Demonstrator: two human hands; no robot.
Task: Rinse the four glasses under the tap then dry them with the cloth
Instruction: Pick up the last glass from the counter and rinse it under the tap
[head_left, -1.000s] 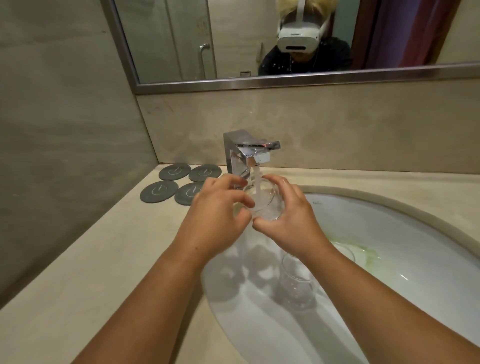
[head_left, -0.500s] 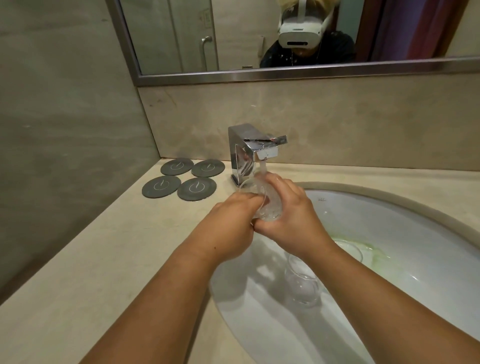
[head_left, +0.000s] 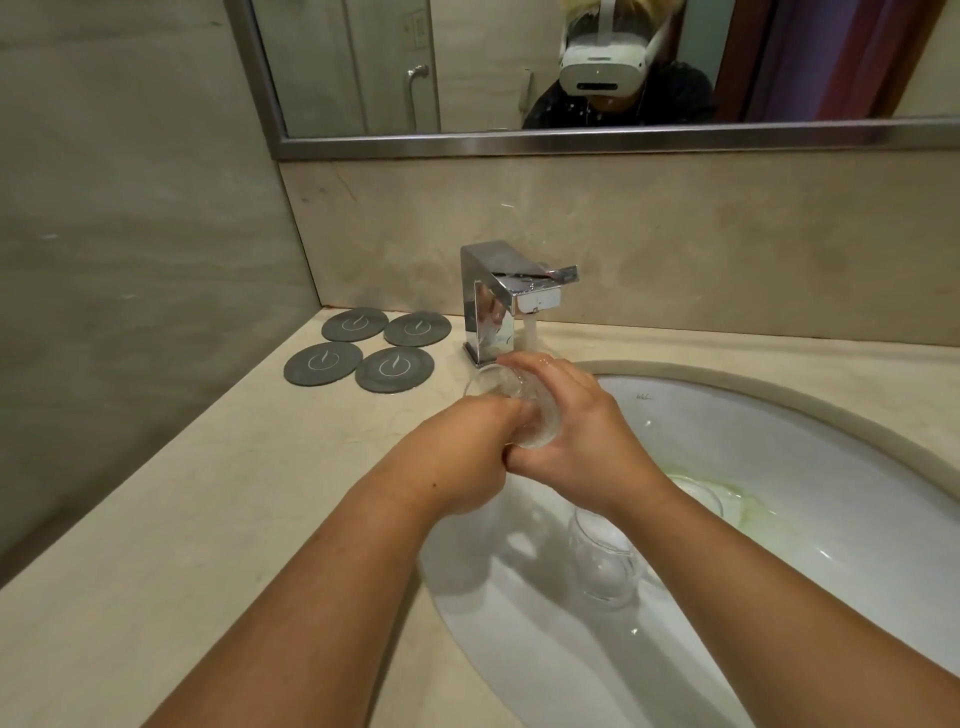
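Rinsing the glass (head_left: 537, 434) under the tap (head_left: 511, 296), just above the sink (head_left: 779, 441).
It lies tilted, mouth towards my left hand (head_left: 467, 457), whose fingers reach inside while the thumb pinches the wall; my right hand (head_left: 582, 431) wraps its base.

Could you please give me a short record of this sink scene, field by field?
tap: running, water falling onto the right hand
glass: tilted under the tap, gripped by the right hand
left hand: fingers at the glass's mouth
second glass: upright in the sink
coasters: four, grey, on the counter left of the tap
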